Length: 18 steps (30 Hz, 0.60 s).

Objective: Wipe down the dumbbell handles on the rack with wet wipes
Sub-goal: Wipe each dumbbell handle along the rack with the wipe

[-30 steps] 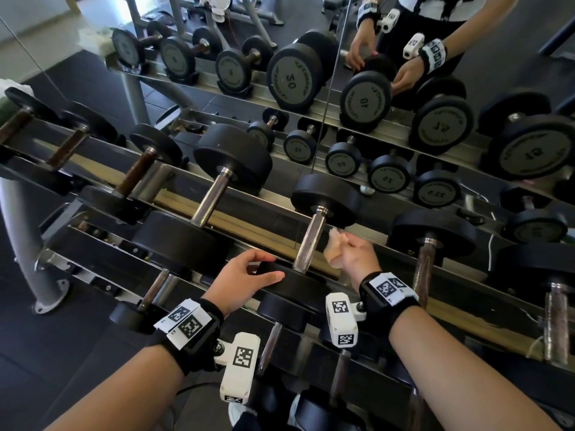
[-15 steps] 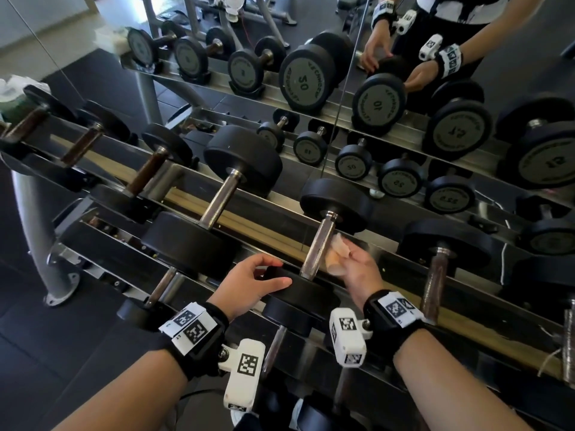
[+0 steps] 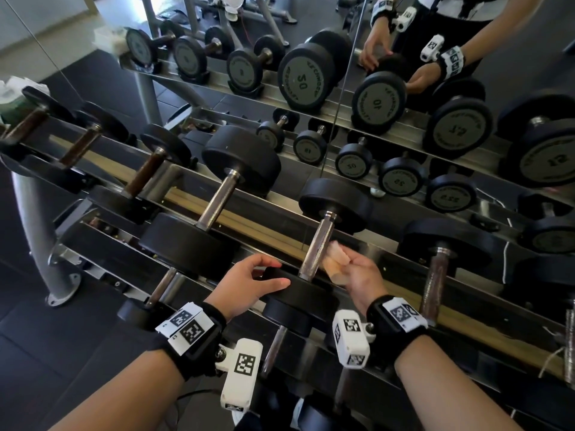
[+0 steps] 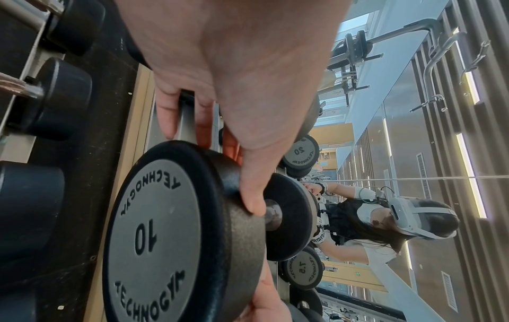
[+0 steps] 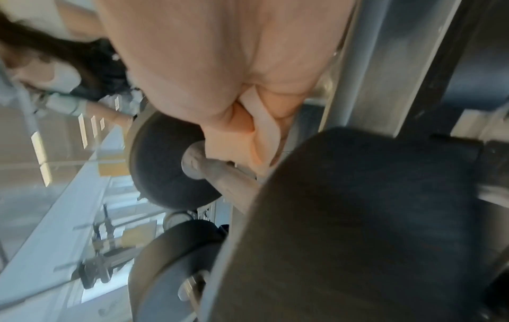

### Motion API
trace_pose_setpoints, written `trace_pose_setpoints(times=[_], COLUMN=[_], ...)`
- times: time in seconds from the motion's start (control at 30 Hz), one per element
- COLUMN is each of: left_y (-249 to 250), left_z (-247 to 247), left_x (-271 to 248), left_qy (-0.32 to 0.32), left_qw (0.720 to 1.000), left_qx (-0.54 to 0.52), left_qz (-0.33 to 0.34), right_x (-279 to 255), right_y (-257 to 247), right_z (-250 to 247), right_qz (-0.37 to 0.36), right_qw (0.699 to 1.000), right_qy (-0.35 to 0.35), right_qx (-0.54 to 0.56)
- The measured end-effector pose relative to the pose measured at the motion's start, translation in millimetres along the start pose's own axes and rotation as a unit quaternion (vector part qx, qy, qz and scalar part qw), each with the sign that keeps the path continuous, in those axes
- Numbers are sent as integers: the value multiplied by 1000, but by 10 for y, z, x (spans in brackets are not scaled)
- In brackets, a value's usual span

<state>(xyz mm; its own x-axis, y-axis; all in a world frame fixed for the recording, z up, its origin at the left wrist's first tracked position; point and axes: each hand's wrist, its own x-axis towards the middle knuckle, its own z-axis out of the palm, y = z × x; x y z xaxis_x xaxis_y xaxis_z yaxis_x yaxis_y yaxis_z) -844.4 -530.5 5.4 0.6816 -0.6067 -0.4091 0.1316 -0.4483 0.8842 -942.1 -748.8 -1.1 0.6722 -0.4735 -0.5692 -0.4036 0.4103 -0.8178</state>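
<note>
Dumbbell handle, steel rack facing a mirror: right hand pinches wet wipe beside it, left hand grips the plate.

Site: gym, free-weights corner.

I log a tiered steel rack carrying rows of black round-head dumbbells, one plate stamped TECHNOGYM and 10. A wall mirror behind the rack doubles the rows. Dark floor tiles lie underneath. A loaded bar on a frame shows in the reflection.
</note>
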Motion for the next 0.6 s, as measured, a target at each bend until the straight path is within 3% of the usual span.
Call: trace_pose_setpoints(times=[0.2,0.43,0.6], left_y=[-26,-10,73], left_z=[-5,-6,-18], left_x=[32,39,34], left_qy=[4,-1,-10], left_qw=[1000,1000,999], left_qx=[4,20,34], left_qz=[0,-7,-25], right_x=[103,-171,24], right_y=[48,84,-55], right_z=[180,-37,2], right_qz=[22,23,49], right_qw=[1000,998,998], right_qy=[-15,-57,29], right_qx=[17,-8,-15])
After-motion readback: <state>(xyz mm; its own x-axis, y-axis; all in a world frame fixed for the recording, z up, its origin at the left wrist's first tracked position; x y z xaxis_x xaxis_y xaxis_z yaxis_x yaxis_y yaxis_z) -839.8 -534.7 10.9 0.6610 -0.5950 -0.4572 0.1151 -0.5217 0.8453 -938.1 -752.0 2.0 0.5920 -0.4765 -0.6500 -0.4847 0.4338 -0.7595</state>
